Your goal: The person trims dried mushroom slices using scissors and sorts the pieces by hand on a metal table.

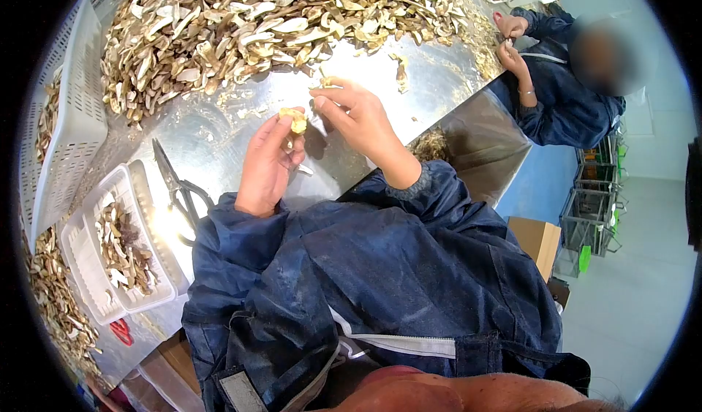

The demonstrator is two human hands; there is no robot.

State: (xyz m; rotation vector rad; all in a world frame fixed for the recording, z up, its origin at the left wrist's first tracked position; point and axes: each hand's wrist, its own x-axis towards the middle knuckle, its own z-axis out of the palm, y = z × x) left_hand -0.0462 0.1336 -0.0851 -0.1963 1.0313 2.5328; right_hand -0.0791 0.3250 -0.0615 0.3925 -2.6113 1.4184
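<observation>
Dried slices lie heaped across a metal table, beside a white basket, black-handled scissors and a clear tray of slices (red handles show just beside it).

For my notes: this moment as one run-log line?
left hand: holds lumpy yellow piece | right hand: nearby, grip unclear | brown and cream dried slices: heaped ahead
</observation>
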